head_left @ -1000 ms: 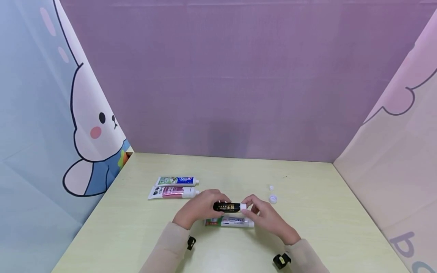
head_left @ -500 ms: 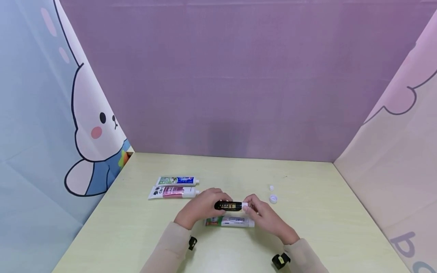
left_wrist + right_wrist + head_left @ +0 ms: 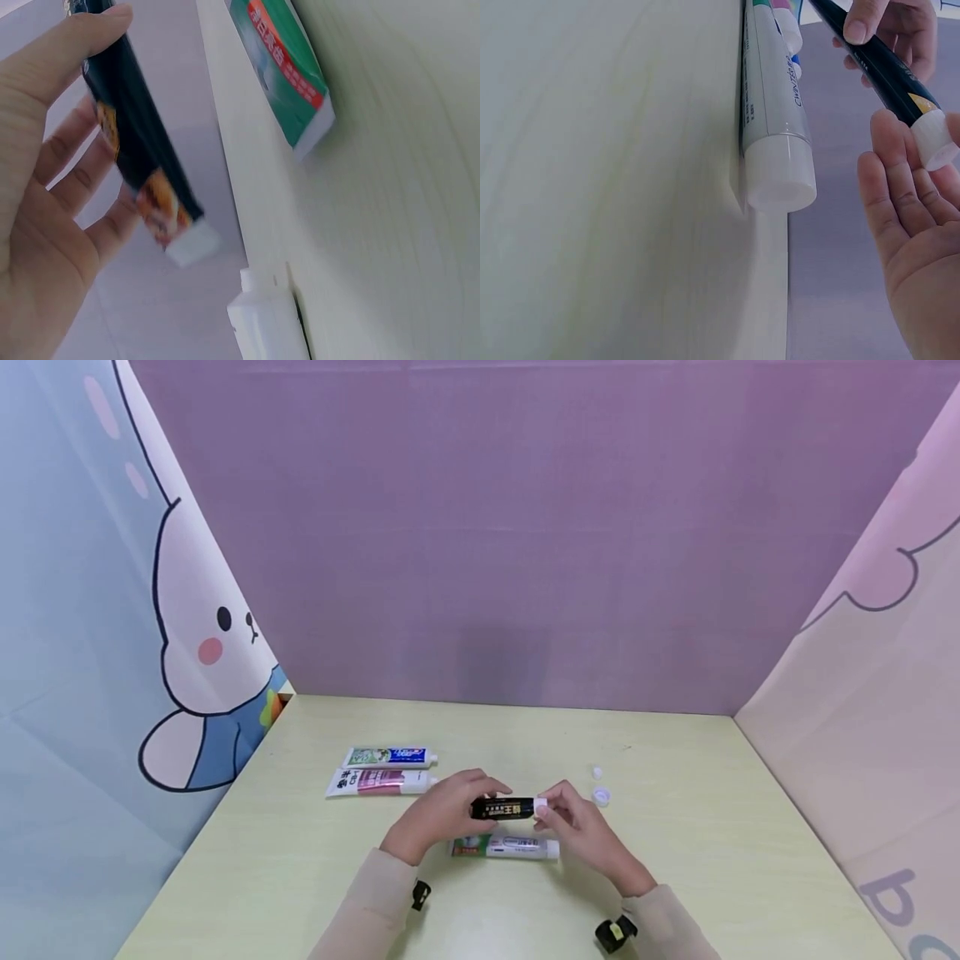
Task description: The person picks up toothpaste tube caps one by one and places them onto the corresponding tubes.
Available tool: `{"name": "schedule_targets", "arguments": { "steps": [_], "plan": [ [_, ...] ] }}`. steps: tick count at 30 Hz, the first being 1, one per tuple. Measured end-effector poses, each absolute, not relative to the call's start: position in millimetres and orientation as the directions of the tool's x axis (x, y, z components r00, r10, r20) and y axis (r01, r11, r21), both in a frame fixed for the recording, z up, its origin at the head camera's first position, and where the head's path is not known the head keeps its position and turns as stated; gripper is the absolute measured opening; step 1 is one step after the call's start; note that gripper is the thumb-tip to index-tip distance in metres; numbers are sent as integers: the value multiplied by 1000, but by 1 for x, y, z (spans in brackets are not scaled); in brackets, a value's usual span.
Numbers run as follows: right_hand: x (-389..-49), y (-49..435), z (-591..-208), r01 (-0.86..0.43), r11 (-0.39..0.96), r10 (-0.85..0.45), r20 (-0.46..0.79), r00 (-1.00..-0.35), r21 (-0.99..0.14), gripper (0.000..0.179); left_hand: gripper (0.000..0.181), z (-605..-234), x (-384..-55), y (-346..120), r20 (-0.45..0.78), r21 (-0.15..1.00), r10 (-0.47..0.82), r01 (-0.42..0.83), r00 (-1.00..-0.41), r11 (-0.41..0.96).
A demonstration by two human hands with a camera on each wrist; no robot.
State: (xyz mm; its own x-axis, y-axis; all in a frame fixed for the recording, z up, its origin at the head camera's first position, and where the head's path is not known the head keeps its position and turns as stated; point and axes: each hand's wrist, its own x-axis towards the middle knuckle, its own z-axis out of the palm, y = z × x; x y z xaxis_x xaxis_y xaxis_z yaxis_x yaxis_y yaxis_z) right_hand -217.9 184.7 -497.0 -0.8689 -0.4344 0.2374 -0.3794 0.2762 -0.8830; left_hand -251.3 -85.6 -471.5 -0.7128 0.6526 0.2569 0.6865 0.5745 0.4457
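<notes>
Here, the black toothpaste tube (image 3: 504, 809) is held above the table (image 3: 697, 827), just beyond the green-and-white toothpaste tube (image 3: 517, 848). Its body is gripped between thumb and fingers by the left hand (image 3: 452, 807); its white cap (image 3: 540, 807) is pinched by the right hand (image 3: 588, 832), equally near. The long axis is laid crosswise between them, the cap end pointed right.

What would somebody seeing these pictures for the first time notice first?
Probably the black tube, held above the table between the left hand and the right hand, which pinches its white cap. Then, perhaps, the big cartoon animal at the head view's left, and the purple backdrop behind the table.
</notes>
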Motion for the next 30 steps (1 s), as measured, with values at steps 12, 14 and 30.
{"name": "schedule_targets", "arguments": {
  "steps": [12, 14, 30],
  "plan": [
    [-215, 198, -494, -324, 329, -357, 202, -912, -887, 22, 52, -477, -251, -113, 202, 420, 609, 630, -767, 654],
    [-215, 200, -495, -331, 326, -356, 209, -911, -885, 21, 52, -477, -251, -116, 193, 427, 608, 624, -770, 655],
    [-215, 206, -497, -334, 389, -292, 229, -929, -859, 20, 48, -475, -252, -121, 231, 407, 613, 647, -756, 645]
  ]
}}
